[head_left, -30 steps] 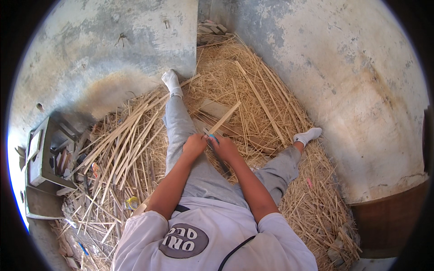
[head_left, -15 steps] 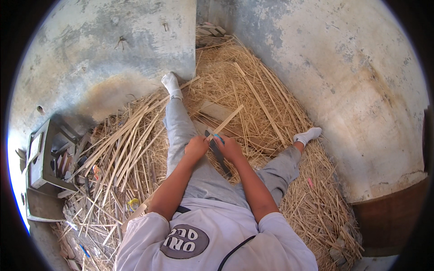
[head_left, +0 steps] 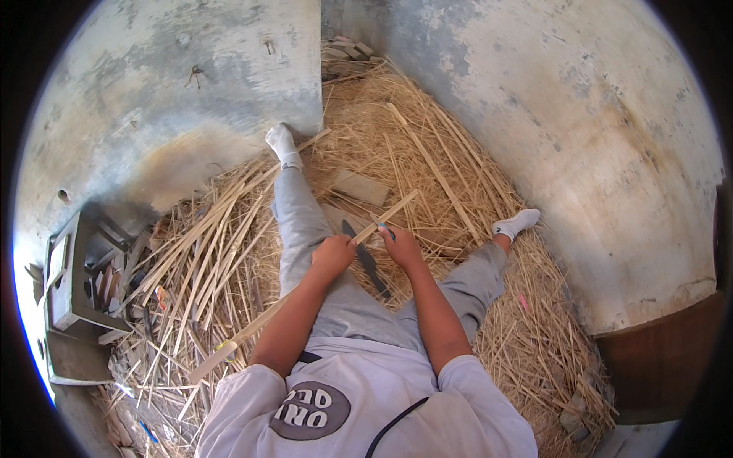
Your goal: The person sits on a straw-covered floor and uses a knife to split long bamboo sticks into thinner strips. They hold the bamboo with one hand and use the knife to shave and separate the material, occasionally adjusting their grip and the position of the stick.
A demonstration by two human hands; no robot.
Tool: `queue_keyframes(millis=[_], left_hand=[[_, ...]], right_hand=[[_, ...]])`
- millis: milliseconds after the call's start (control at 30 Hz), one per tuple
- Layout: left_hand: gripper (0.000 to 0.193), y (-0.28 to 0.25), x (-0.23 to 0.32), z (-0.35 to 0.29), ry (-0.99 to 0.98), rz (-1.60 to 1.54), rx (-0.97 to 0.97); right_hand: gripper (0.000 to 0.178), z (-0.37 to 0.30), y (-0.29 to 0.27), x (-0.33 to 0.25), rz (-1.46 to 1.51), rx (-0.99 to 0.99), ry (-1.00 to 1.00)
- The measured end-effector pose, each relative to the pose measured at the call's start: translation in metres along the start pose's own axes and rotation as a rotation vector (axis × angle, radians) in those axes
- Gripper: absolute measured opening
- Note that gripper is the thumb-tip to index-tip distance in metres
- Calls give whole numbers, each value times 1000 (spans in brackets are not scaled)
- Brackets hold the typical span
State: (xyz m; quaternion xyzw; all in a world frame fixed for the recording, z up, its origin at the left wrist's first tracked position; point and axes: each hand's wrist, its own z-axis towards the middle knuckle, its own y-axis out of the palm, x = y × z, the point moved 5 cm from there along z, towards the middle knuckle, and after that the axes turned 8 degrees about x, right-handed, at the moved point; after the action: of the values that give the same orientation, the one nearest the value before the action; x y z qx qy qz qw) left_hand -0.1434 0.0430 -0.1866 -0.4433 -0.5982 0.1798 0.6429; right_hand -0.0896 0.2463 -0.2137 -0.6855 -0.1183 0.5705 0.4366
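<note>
My left hand [head_left: 333, 255] is closed round a long, flat, pale wood or bamboo strip [head_left: 395, 208]. The strip runs from beside my left elbow, under the forearm, to a far end beyond both hands. My right hand [head_left: 399, 247] grips a small knife [head_left: 391, 233] with a dark, bluish handle; its short blade points up and left, close to the strip. Whether the blade touches the strip, I cannot tell. Between my hands and over my lap lies a long dark flat piece [head_left: 368, 263], its material unclear.
Loose strips [head_left: 210, 259] are heaped at my left. Shavings [head_left: 359, 114] cover the floor ahead, with a flat board [head_left: 360, 187] among them. My legs in grey trousers are spread. A wooden frame [head_left: 72, 267] stands far left; worn walls [head_left: 565, 137] enclose the corner.
My right hand has moved slightly right, away from the left hand, with the knife. The strip has shifted and tilted, and more of its near end shows beside my left arm.
</note>
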Motion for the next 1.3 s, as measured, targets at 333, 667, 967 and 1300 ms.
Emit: queue_keyframes(millis=[333,667,967,1300], left_hand=[[30,-10,5,-26,170,-5,-65],[36,-5,-1,-11,110,-135,-88],[48,4,-38,21,-93,-362,-55],[39,-15,-21,15,-83,-298,114]], right_hand=[[59,24,-29,112,129,274,276],[59,21,-29,96,146,240,220],[56,1,-4,-11,134,122,119],[52,-18,14,-44,13,42,-141]])
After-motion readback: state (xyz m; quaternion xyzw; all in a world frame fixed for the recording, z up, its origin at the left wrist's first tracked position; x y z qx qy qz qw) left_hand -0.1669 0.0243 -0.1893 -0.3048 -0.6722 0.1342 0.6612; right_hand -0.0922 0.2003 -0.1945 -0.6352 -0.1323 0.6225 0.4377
